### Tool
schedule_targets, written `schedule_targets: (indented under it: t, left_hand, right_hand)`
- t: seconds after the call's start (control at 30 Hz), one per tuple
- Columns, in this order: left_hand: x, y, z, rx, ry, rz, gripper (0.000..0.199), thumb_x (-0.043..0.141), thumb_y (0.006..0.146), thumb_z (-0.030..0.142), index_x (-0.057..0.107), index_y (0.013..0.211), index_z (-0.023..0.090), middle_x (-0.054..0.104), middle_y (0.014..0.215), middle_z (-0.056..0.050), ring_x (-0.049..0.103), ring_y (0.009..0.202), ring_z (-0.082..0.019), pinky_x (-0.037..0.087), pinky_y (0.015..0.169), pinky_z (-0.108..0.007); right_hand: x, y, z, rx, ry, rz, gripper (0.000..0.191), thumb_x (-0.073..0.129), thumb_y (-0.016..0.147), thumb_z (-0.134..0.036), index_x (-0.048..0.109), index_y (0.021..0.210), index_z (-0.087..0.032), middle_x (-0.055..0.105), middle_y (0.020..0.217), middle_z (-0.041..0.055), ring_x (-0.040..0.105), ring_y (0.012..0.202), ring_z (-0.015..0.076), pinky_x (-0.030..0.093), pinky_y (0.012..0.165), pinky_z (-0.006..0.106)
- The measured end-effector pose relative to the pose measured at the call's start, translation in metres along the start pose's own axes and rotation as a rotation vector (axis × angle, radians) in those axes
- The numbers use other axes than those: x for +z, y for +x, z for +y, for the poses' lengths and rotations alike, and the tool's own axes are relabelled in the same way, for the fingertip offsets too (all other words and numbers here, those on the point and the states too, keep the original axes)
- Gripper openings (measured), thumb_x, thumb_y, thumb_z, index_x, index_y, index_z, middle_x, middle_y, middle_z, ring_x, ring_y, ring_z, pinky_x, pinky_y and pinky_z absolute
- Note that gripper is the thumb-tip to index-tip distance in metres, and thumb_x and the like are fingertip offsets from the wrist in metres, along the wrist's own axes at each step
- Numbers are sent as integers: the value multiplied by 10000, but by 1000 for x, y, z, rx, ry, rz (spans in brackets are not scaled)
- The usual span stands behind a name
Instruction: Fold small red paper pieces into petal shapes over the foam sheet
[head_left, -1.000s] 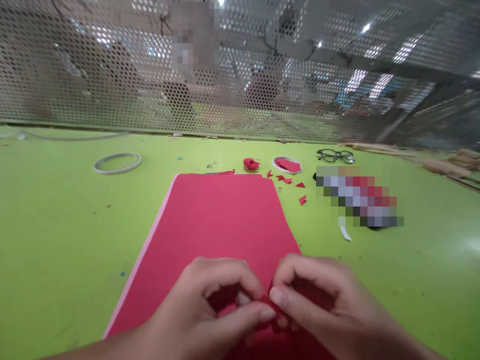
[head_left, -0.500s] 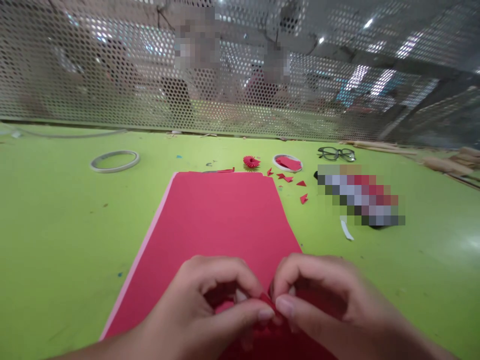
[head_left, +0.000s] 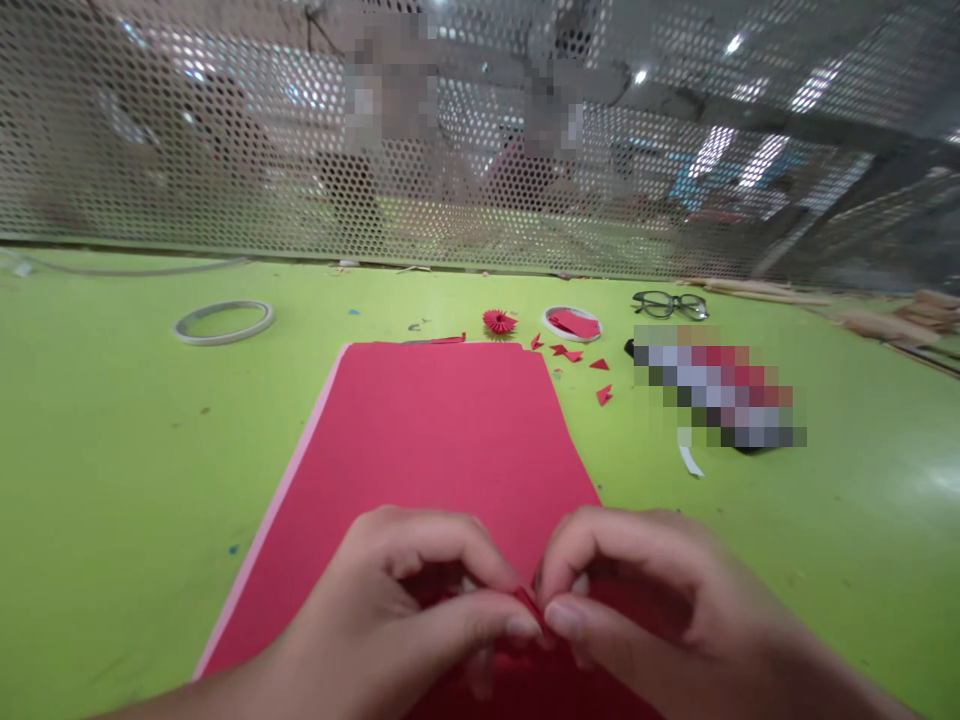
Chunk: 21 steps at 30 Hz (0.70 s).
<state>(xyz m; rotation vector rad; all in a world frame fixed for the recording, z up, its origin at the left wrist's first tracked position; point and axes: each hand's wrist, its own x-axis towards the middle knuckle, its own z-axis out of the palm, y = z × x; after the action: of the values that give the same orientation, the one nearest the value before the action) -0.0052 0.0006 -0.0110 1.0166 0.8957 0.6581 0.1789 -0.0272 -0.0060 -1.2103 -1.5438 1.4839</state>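
Left hand (head_left: 367,580) and right hand (head_left: 709,590) pinch a small red piece (head_left: 529,600) between them

The green desk (head_left: 112,480) runs back to a perforated screen (head_left: 262,190). On it lies a stack of red sheets (head_left: 435,440), a paler edge showing along its left side; both hands work over the near end. Right of the stack sits a blurred-out item (head_left: 720,388) that I can't identify, with glasses (head_left: 670,305) just behind it. A white ring (head_left: 225,338) lies flat at the far left. Behind the stack are a smaller ring (head_left: 574,339) with red paper in it and a spiky red rosette (head_left: 499,321). Red scraps (head_left: 599,364) are scattered near the smaller ring.

The small red piece is caught between the tips of thumb and forefinger on each side, apparently folded, though fingers hide most of it. The hands nearly meet, so an uneven pull could skew a crease or tear the paper, and a loosened thumb could let it spring open. If it slips, it could be hard to spot, red on red. A careless sweep of the right forearm might send the scraps flying.
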Motion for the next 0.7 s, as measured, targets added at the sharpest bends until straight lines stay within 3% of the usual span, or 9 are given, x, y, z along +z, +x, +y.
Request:
schedule_targets:
  t: [0.1,0.2,0.47,0.6,0.7]
  left_hand:
    - [0,2,-3,8,13,-27,129,753,664,102,745,545,153,657,481,32,560,426,-69,455,461,-154]
    - [-1,3,-3,11,54,-20,104,751,680,119,746,581,150,655,490,31,559,435,-75,453,469,-162]
    - [-4,-1,1,74,176,-36,134,730,711,164,721,578,154,618,477,39,534,454,-89,428,478,-178]
    - [-3,-1,1,61,189,-29,133,739,707,182,724,577,158,621,474,34,538,453,-98,430,480,-192]
    - [-2,-1,2,51,167,-16,126,753,700,184,737,577,159,641,483,26,548,452,-100,442,488,-198]
  right_hand:
    - [1,-2,-4,-87,-119,55,117,592,784,-152,608,705,-237,631,594,-50,598,559,113,487,554,184]
    - [3,-6,-11,-84,-253,118,131,596,803,-159,617,715,-255,688,644,-31,651,592,138,525,586,197]
    - [5,-12,-4,-211,-606,144,160,537,871,-177,565,732,-253,678,630,-1,660,581,152,511,518,205]
    - [8,-10,-1,-247,-569,168,170,469,864,-147,538,746,-249,615,608,-34,600,522,116,473,485,186]
    - [7,-9,-4,-180,-441,127,161,474,851,-154,543,743,-251,604,599,-51,597,526,107,479,511,170]
